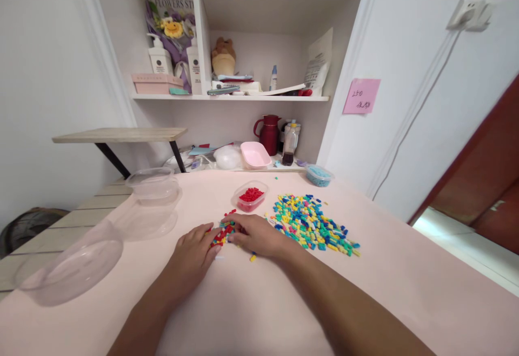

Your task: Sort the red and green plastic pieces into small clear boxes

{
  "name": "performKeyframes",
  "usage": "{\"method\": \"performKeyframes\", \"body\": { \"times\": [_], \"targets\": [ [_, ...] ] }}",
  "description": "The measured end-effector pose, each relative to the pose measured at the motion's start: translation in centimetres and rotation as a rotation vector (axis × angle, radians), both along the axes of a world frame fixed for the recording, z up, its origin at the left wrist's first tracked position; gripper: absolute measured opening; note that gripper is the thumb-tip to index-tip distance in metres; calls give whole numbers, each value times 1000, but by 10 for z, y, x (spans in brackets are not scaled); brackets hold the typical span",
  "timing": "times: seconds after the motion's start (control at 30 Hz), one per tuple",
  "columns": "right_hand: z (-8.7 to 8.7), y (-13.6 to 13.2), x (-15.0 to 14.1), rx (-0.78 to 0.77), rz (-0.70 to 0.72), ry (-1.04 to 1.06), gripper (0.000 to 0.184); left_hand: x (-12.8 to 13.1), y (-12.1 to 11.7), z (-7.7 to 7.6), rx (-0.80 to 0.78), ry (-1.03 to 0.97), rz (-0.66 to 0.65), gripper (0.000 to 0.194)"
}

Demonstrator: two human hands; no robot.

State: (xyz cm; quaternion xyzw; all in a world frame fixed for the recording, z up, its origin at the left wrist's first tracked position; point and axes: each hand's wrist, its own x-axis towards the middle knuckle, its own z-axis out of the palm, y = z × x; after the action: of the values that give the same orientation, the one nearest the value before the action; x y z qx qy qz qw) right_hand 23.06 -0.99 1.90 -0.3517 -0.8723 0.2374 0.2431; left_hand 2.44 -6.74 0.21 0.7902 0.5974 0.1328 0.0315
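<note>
My left hand (pixel 194 248) and my right hand (pixel 257 234) lie close together on the pink table (pixel 259 302), fingers curved around a small cluster of mostly red beads (pixel 223 231) between them. Fingertips of both hands touch these beads; whether any are pinched is hidden. Just beyond stands a small clear tub of red beads (pixel 250 196). To the right spreads a large heap of mixed yellow, blue, green and red beads (pixel 312 223). A single yellow bead (pixel 252 258) lies under my right wrist.
Clear plastic containers (pixel 154 185) and lids (pixel 68 267) sit at the left. A tub of blue beads (pixel 319 175) stands at the far right of the table. Shelves behind hold a pink tub (pixel 255 155), red jug (pixel 268 133) and bottles.
</note>
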Motion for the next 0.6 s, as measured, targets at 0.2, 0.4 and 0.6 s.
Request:
{"method": "performKeyframes", "body": {
  "times": [0.2, 0.4, 0.6],
  "targets": [
    [1, 0, 0, 1, -3, -7, 43, -3, 2, -4, 38, -9, -11, 45],
    [1, 0, 0, -1, 1, -8, 43, -2, 1, -3, 15, 11, -10, 46],
    [1, 0, 0, -7, -1, -8, 44, -2, 2, -4, 38, -10, -15, 45]
  ]
}}
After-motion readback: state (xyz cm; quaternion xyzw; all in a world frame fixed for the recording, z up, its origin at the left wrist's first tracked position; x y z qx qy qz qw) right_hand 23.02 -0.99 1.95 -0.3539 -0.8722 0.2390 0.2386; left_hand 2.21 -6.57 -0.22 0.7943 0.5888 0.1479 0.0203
